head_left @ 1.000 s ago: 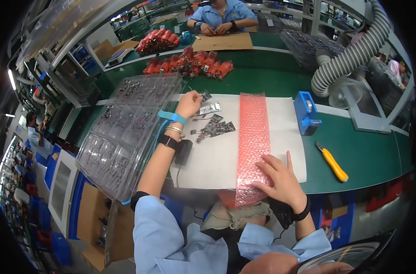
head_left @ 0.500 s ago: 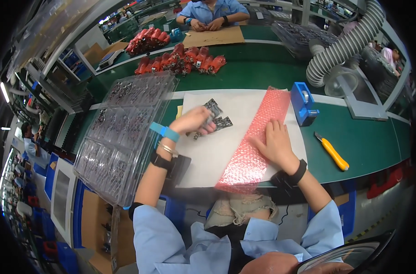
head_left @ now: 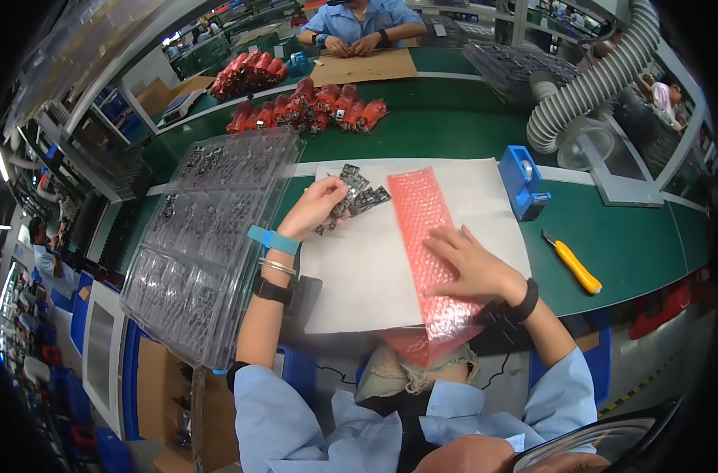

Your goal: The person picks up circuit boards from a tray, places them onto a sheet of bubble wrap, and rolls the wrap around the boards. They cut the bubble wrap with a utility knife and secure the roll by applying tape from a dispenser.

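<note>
Several small dark circuit boards [head_left: 367,200] lie bunched on a white sheet [head_left: 367,280]. My left hand [head_left: 318,206] is curled round the near-left part of that bunch, with fingertips partly hidden. A strip of red bubble wrap [head_left: 419,206] runs from the sheet's far middle down over the front table edge, where its end hangs. On its right side rests my right hand [head_left: 479,270], fingers spread and pressed lightly on the wrap, gripping nothing.
Left stands a clear divided tray [head_left: 209,236] of small parts. To the right are a blue tape dispenser [head_left: 521,183] and a yellow-handled cutter [head_left: 577,266]. Red-wrapped bundles [head_left: 303,106] lie behind, before a co-worker [head_left: 361,27]. A grey duct hose [head_left: 591,87] arches at right.
The bubble wrap has swung left at its far end, toward the boards. My right hand has turned leftward over it. My left hand and the boards have shifted slightly left.
</note>
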